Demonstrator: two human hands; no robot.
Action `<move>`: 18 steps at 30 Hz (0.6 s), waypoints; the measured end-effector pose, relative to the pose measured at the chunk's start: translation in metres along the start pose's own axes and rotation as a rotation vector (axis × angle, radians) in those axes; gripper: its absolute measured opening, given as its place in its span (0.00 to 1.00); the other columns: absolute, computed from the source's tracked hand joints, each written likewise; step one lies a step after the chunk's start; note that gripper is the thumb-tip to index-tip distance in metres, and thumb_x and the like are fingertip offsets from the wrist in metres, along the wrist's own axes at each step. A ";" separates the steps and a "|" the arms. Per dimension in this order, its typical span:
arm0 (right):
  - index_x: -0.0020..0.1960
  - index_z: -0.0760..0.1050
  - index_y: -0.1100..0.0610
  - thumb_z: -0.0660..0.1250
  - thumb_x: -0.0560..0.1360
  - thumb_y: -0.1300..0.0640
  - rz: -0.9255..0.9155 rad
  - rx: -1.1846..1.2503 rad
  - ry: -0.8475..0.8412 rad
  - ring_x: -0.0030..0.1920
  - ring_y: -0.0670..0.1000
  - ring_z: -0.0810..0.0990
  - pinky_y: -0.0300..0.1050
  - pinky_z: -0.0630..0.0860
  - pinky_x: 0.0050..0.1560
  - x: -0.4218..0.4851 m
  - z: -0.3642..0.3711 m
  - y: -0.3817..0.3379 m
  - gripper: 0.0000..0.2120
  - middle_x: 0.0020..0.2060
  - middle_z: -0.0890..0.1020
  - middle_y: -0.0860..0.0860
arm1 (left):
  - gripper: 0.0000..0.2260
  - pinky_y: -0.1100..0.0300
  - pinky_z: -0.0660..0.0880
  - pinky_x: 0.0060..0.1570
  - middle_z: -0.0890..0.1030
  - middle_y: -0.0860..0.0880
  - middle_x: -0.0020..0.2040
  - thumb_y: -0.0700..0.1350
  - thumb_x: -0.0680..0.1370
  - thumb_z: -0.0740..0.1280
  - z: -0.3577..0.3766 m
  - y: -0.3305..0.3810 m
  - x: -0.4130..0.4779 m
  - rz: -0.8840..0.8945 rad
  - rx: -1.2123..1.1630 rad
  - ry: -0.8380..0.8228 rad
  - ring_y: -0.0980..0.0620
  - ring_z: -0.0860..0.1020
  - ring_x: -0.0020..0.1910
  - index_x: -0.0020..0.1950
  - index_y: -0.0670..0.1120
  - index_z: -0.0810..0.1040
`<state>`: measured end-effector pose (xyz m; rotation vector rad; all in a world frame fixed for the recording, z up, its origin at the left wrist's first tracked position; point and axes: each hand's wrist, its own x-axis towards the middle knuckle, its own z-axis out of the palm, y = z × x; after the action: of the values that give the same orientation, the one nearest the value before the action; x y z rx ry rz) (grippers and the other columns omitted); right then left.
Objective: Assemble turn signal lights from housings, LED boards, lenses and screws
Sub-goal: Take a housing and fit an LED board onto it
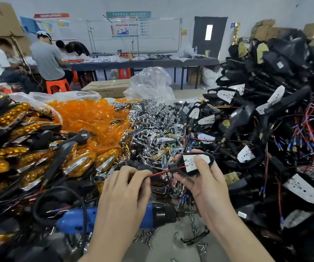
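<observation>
Two hands over the bench. Right hand [205, 178] grips one black housing [188, 172] with one white LED board [195, 161] seated in it; thumb covers part of the board. Left hand [126, 188] pinches one red wire [162, 173] leading to the housing. One blue screwdriver [152, 214] lies below — hands hide its middle. Loose screws [146, 236] too blurred to count.

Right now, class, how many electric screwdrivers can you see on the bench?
1: the blue electric screwdriver lies on the bench under the left hand, which pinches the red wire; the right hand holds the housing. More may be buried out of sight.
</observation>
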<state>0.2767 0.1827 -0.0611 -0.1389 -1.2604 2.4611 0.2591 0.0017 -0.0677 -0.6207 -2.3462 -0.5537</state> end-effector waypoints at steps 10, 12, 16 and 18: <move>0.56 0.81 0.54 0.68 0.74 0.52 0.053 0.041 -0.028 0.50 0.59 0.87 0.47 0.84 0.43 -0.003 0.005 0.002 0.13 0.54 0.86 0.61 | 0.14 0.59 0.65 0.57 0.82 0.54 0.48 0.48 0.79 0.58 0.007 0.004 -0.001 0.066 0.022 0.031 0.51 0.80 0.48 0.54 0.48 0.82; 0.52 0.83 0.51 0.67 0.75 0.52 0.079 0.042 -0.046 0.50 0.59 0.87 0.48 0.84 0.43 -0.005 0.006 0.004 0.09 0.53 0.86 0.61 | 0.14 0.59 0.66 0.56 0.83 0.54 0.47 0.50 0.79 0.59 0.009 0.004 -0.002 0.088 0.020 0.029 0.52 0.80 0.47 0.54 0.48 0.82; 0.49 0.85 0.50 0.68 0.74 0.52 0.127 0.048 -0.082 0.52 0.59 0.87 0.49 0.84 0.43 -0.006 0.008 0.006 0.08 0.54 0.86 0.63 | 0.13 0.60 0.66 0.54 0.82 0.55 0.45 0.52 0.80 0.59 0.012 0.004 -0.002 0.073 -0.023 0.027 0.53 0.79 0.44 0.52 0.49 0.81; 0.51 0.84 0.52 0.68 0.73 0.52 0.137 0.062 -0.094 0.52 0.60 0.87 0.49 0.84 0.43 -0.006 0.008 0.006 0.10 0.54 0.85 0.63 | 0.12 0.60 0.66 0.54 0.81 0.56 0.45 0.52 0.80 0.59 0.011 0.005 -0.002 0.058 -0.050 0.022 0.54 0.79 0.43 0.52 0.49 0.80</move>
<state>0.2784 0.1717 -0.0616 -0.0964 -1.2486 2.6488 0.2579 0.0109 -0.0757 -0.7000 -2.2918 -0.5911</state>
